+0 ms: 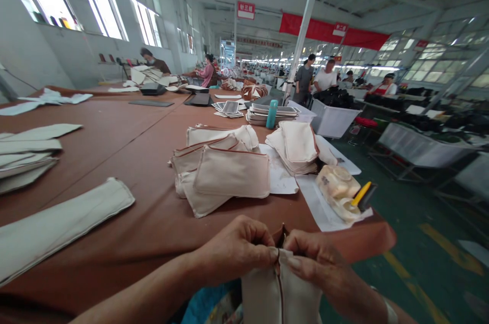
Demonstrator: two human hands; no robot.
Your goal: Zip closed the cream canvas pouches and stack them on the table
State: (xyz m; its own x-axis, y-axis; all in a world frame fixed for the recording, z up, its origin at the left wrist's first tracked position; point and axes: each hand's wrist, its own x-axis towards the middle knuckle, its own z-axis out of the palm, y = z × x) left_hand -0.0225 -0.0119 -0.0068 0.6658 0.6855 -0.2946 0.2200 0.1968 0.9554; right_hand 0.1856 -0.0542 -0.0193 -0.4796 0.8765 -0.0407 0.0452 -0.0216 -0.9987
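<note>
A cream fabric piece (pixel 298 296) with a dark central seam is hanging just off the table's near edge, in front of the person. The left hand (pixel 240 242) is pinching its top edge on one side of the seam, and the right hand (pixel 324 262) is gripping the other side. Beyond, a pile of cream pouches (pixel 233 171) is lying on the brown-covered table (pixel 153 227), whose bare surface is showing between the pile and a long cream panel (pixel 64 230). Near the right edge, a plastic container (pixel 340 181) is sitting beside a yellow-handled tool (pixel 361 194); past the corner, green floor (pixel 405 212) is stretching away. A teal bottle (pixel 271 114) is standing farther back. Overhead, a red sign (pixel 246 9) is apparently reading "针三组"; a smaller sign (pixel 340 29) by the red banner (pixel 362 36) is showing lettering too small to read surely.
</note>
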